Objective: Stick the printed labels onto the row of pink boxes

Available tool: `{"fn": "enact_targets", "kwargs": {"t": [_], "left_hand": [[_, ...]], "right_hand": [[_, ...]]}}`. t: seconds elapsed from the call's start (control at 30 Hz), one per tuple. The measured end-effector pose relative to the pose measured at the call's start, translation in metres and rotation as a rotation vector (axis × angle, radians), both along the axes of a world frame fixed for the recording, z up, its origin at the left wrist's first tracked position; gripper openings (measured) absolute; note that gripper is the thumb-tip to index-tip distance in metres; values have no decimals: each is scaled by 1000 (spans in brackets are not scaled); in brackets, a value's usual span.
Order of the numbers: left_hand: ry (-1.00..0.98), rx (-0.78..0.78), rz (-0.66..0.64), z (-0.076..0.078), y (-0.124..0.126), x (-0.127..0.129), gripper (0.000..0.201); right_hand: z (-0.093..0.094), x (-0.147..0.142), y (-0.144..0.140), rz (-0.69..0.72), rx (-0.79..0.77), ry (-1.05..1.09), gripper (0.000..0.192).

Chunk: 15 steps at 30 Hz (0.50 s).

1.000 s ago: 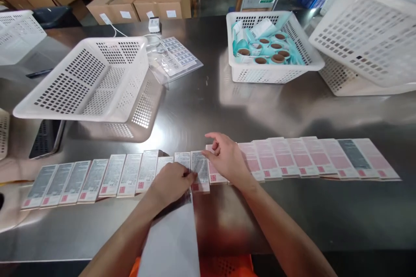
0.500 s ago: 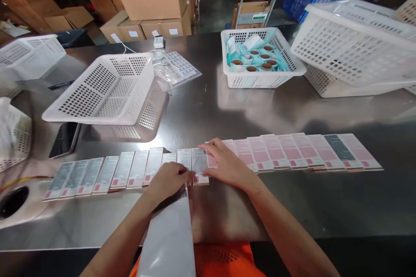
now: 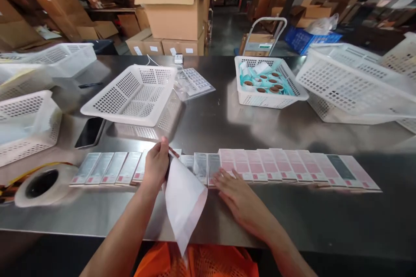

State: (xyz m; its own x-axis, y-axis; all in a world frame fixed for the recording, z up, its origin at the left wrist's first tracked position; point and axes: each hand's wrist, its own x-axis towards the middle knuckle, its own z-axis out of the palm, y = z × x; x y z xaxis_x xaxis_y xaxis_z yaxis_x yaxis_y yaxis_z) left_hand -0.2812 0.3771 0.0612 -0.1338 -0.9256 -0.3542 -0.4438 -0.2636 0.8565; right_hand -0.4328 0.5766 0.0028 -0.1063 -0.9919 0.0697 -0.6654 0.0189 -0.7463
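Observation:
A curled white sheet hangs from my left hand, whose fingers are pinched on its upper end. My right hand lies with fingers stretched out, the tips at the lower edge of the thin boxes near the middle of a long row. Grey-faced boxes with small red marks fill the left part of this row. To the right run pink-faced boxes, with a dark one among them. My left hand and the sheet hide some boxes.
Behind the row stand a white perforated basket and another basket of teal rolls. A phone and a large tape roll lie at left. More white baskets are stacked at right on the metal table.
My left hand has risen off the row and lifted the sheet, which now curls. My right hand has drawn back slightly, fingers flatter. The view has tilted up.

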Motion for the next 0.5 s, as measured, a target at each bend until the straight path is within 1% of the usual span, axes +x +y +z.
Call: {"fn": "enact_targets", "kwargs": {"t": [0.03, 0.07, 0.1, 0.13, 0.17, 0.2, 0.23, 0.27, 0.3, 0.33, 0.4, 0.43, 0.5], "left_hand": [[29, -15, 33, 2, -2, -2, 56], [45, -57, 61, 3, -4, -5, 55], [54, -121, 83, 3, -6, -9, 53], [58, -199, 100, 4, -8, -12, 51], [65, -271, 108, 5, -10, -15, 49], [87, -314, 108, 8, -12, -17, 49], [141, -311, 92, 11, -14, -17, 51], [224, -260, 48, 16, -17, -15, 53], [317, -176, -28, 21, -20, -11, 54], [397, -83, -121, 26, -23, -5, 54], [487, 44, -311, 35, -27, 11, 53], [503, 59, -386, 38, -28, 19, 55], [520, 18, -456, 39, -26, 33, 55]], "right_hand": [[9, 4, 2, -67, -29, -182, 42], [19, 9, 3, -123, -60, -360, 47], [29, 14, 0, -159, -80, -512, 59], [38, 20, -5, -179, -90, -619, 75], [46, 25, -12, -197, -91, -671, 87], [53, 29, -22, -237, -87, -677, 90], [58, 30, -33, -301, -88, -667, 83], [61, 30, -43, -373, -111, -669, 68], [63, 27, -54, -434, -155, -692, 54], [64, 22, -62, -469, -203, -733, 45], [62, 12, -74, -463, -266, -821, 43], [61, 8, -77, -434, -273, -842, 45], [58, 5, -77, -364, -226, -826, 53]]}}
